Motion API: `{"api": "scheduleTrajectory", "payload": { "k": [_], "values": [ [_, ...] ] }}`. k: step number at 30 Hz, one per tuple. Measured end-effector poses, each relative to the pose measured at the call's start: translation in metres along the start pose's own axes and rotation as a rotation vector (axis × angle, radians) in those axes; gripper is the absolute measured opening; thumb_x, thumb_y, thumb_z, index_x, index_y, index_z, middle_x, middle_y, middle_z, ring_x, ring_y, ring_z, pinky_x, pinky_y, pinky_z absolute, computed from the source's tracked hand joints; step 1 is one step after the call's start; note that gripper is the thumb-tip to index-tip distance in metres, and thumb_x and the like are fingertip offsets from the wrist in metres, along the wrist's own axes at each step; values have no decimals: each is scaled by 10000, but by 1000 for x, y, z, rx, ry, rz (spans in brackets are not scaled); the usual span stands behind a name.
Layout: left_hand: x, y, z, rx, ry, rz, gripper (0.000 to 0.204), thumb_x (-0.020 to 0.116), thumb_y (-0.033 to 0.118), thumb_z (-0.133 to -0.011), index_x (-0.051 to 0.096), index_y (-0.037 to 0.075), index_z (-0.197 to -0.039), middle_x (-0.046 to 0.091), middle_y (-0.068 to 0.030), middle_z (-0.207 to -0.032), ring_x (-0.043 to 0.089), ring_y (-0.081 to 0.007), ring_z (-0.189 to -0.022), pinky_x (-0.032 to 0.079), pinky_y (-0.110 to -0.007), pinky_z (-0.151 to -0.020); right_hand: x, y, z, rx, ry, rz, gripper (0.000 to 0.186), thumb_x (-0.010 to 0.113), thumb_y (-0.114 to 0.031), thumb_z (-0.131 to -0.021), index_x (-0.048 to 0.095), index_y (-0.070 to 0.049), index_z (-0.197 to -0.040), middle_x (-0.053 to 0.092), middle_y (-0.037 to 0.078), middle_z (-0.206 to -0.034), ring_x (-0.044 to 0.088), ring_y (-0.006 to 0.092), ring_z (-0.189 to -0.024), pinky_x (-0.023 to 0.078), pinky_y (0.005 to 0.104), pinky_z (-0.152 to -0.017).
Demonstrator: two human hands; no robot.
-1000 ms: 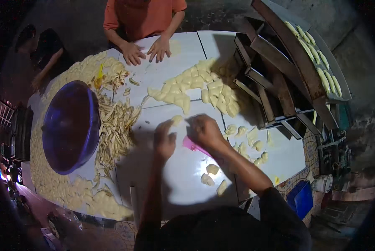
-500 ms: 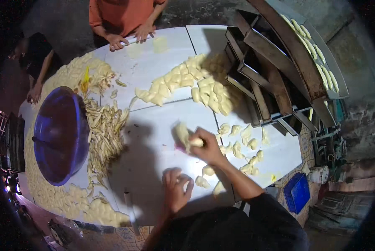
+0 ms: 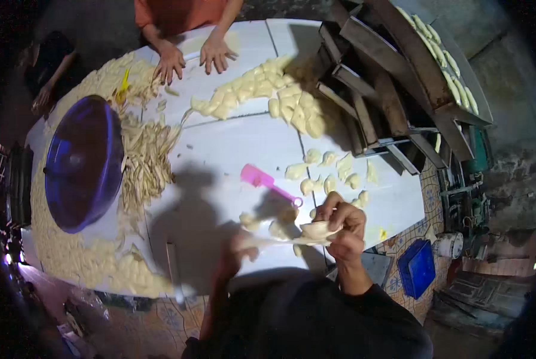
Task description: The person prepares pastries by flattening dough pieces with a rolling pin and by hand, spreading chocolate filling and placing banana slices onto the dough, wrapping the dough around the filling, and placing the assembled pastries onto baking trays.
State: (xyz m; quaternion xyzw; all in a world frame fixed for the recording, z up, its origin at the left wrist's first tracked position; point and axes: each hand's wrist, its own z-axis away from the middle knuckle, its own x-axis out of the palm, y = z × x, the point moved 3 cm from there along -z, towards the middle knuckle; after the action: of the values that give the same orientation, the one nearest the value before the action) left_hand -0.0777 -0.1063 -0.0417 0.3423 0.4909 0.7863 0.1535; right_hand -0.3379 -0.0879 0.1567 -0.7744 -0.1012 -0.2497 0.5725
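Close to my body, my right hand (image 3: 344, 233) is closed on a pale piece of dough (image 3: 313, 230). A stretched strand of it reaches left to my left hand (image 3: 235, 251), whose blurred fingers appear to grip that end. Ahead of both hands a pink plastic tool with a ringed handle (image 3: 256, 176) lies on the white tabletop (image 3: 208, 143). Small dough lumps (image 3: 345, 167) are scattered right of it and beside my hands. A larger group of dough pieces (image 3: 238, 93) lies farther back.
A purple basin (image 3: 79, 161) sits left among peeled strips (image 3: 145, 155) and a wide dough spread. Metal trays (image 3: 387, 96) are stacked right, some holding long dough pieces. A blue crate (image 3: 414, 266) is below. A co-worker in orange (image 3: 181, 12) has hands on the table; another person (image 3: 49, 60) stands left.
My hands have drawn back toward my body with dough, which is now stretched between them. The pink tool is uncovered. The co-worker's hands in orange sleeves have spread flat on the table.
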Motion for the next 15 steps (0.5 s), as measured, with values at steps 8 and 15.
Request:
{"api": "scheduleTrajectory", "payload": {
  "k": [8,15],
  "values": [
    [46,81,32,466,512,248,517,600,183,-881,476,29,-1358,586,-184,-1265,628,-306,-1099,564,-453,-868,-50,52,10,200,82,-181,257,584,-73,-829,616,3,-1072,603,148,-1158,594,224,-935,505,288,-726],
    [73,52,-3,544,434,-68,345,571,188,-901,626,-7,-1181,624,-182,-1203,598,-287,-1134,477,-442,-1009,-22,78,49,602,-53,683,386,610,-196,-979,610,-5,-1314,630,191,-1337,641,235,-1166,494,369,-1002]
  ]
}}
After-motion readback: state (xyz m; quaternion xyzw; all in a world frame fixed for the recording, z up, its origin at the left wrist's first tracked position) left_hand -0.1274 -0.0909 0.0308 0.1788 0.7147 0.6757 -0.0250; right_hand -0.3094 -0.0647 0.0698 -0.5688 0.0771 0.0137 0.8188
